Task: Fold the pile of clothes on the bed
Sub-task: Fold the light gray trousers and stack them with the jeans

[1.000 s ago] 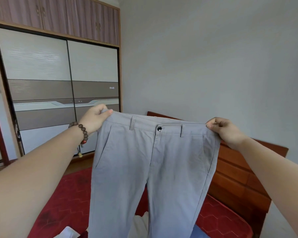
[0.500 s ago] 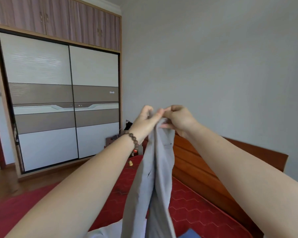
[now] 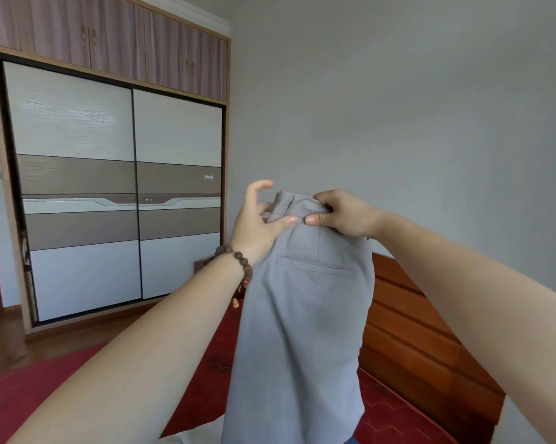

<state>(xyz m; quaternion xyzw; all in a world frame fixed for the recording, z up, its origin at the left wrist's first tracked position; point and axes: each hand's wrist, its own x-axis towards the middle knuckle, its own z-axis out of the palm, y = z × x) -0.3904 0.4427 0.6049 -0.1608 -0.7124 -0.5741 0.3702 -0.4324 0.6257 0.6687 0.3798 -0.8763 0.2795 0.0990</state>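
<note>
grey trousers (image 3: 305, 315) hung halved lengthwise above the bed (image 3: 398, 408), waistband up. right hand (image 3: 344, 214) pinched the waistband; left hand (image 3: 254, 219) only thumb-touched it, fingers spread. risk: single pinch slips, halves misalign, legs drop onto bed

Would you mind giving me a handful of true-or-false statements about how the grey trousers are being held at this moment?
1. The grey trousers hang in the air, held by the waistband. True.
2. The right hand grips the waistband. True.
3. The trousers lie flat on the bed. False: they hang above the red bed cover.
4. A beaded bracelet is on the right wrist. False: the left wrist.
5. A back pocket faces the camera. True.
</note>
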